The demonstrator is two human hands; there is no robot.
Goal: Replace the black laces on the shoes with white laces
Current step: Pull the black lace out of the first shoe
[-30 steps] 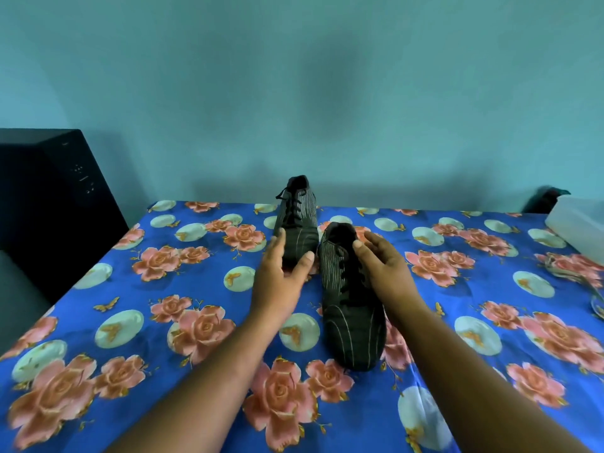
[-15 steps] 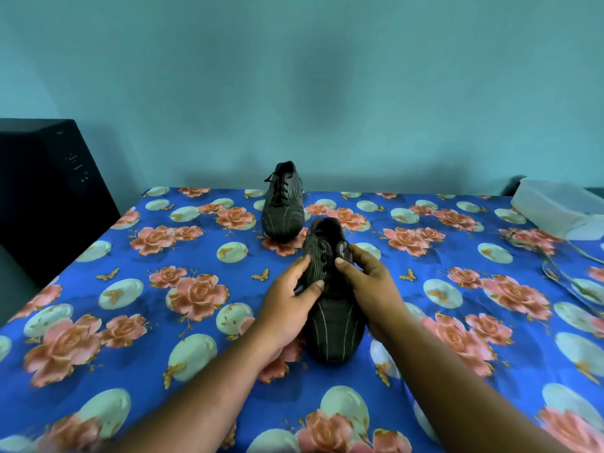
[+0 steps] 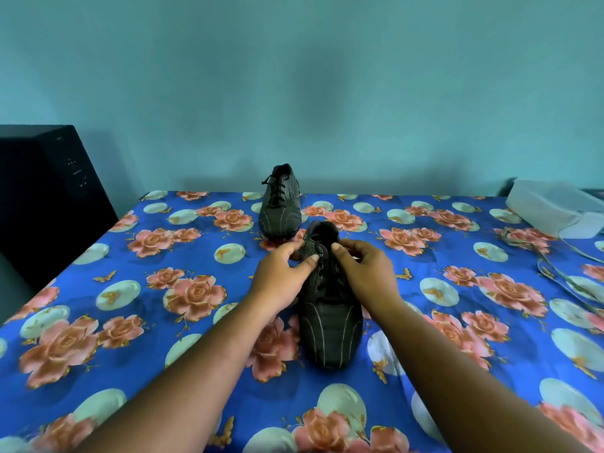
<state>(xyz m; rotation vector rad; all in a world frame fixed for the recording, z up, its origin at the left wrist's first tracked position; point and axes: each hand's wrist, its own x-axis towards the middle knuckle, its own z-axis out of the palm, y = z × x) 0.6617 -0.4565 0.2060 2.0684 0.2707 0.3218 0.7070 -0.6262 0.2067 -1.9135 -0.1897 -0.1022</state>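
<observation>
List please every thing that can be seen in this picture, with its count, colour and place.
shoes: 2, black with pale stripes; near shoe in the middle of the cloth, far shoe behind it near the wall
cloth: 1, blue with pink roses, covers the table
box: 1, black, far left
container: 1, white, far right
cords: pale, on the cloth at right, count unclear
wall: teal, behind
left hand: pinches the near shoe's lacing
right hand: pinches the same lacing

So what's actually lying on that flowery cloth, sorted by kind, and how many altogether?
Black shoes: 2, the near shoe and the far shoe
White boxes: 1, the white box
Pale cords: 1, the pale cord
Total: 4
</observation>
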